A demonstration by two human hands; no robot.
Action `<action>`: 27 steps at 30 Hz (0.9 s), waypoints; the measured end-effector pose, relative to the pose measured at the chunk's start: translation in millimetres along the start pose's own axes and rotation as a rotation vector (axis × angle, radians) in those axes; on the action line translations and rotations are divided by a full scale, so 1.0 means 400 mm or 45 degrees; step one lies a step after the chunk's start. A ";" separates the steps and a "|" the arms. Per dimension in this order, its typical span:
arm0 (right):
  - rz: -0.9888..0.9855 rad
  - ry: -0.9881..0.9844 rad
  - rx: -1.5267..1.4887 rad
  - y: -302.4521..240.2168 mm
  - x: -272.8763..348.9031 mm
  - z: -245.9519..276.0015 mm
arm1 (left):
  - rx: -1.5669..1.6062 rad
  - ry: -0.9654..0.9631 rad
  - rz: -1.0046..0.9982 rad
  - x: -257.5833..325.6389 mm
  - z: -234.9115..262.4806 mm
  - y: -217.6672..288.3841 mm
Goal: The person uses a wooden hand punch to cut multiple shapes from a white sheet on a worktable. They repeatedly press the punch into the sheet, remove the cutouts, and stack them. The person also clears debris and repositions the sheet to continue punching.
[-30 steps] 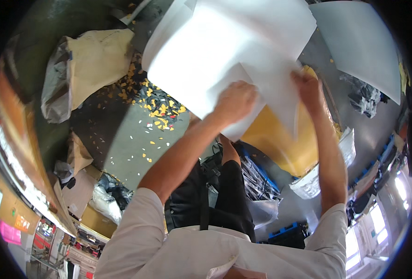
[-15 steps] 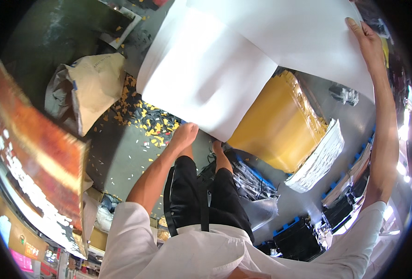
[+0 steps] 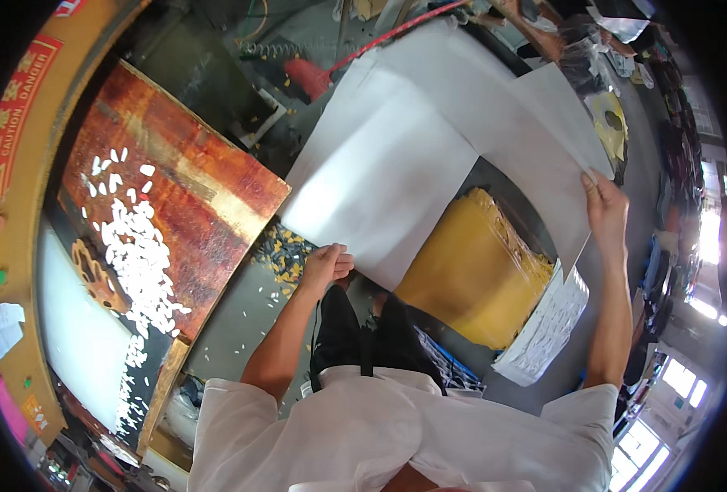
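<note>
A large white paper sheet (image 3: 429,156) hangs spread in front of me, with a second sheet behind it reaching to the right. My right hand (image 3: 605,205) pinches the sheets' right edge, arm stretched out. My left hand (image 3: 326,266) sits at the lower left edge of the sheet, fingers curled; whether it grips the paper is hard to tell. Below the paper stands a yellow wrapped stack (image 3: 474,271) with a white stack (image 3: 544,324) beside it.
A rust-brown board (image 3: 183,189) strewn with small white pieces lies to my left. Yellow scraps (image 3: 281,250) litter the grey floor. A red-handled tool (image 3: 322,74) lies at the back. Cluttered goods line the right side.
The view has swung left, bringing the rust-brown board in. My right hand came down from the top right with the paper's edge. My left hand rose to the sheet's lower edge.
</note>
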State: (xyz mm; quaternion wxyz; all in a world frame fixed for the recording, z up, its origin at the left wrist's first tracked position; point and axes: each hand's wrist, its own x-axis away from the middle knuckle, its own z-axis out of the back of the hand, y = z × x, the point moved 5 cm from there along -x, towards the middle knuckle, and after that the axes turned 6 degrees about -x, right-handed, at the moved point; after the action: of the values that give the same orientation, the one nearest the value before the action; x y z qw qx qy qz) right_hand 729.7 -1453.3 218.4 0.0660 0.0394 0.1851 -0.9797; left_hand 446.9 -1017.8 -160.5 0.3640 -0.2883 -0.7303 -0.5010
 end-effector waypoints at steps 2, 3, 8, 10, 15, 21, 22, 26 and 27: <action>0.159 0.040 -0.042 -0.030 0.065 0.030 | 0.033 -0.035 -0.033 0.022 -0.014 0.078; 0.202 0.064 -0.056 -0.041 0.103 0.046 | 0.126 -0.078 -0.014 0.037 -0.020 0.108; 0.672 -0.130 -0.084 -0.184 0.427 0.022 | 0.584 -0.338 0.118 0.086 -0.041 0.188; 0.648 -0.395 -0.078 -0.263 0.598 -0.016 | 0.515 -0.341 0.098 0.077 -0.020 0.190; 0.426 -1.434 -0.770 -0.318 0.913 -0.180 | -0.454 -0.082 0.634 0.040 0.126 0.028; -0.605 -0.616 -0.046 0.297 0.929 -0.784 | -1.791 0.294 0.233 0.131 0.251 -0.273; -1.351 -0.666 -0.262 0.400 1.029 -0.891 | -1.914 0.463 0.134 0.161 0.261 -0.300; -2.062 -1.226 -1.126 0.434 1.388 -1.089 | -1.496 0.448 0.402 0.228 0.266 -0.340; -2.036 -1.070 -1.492 0.455 1.420 -1.060 | -1.546 0.479 0.480 0.238 0.242 -0.312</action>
State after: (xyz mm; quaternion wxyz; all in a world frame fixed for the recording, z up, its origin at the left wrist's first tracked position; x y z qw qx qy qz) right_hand 216.7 -1530.1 -298.1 -0.5267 -0.4705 0.5604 -0.4327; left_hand 271.3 -962.6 -170.1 0.3396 -0.4726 -0.1792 -0.7932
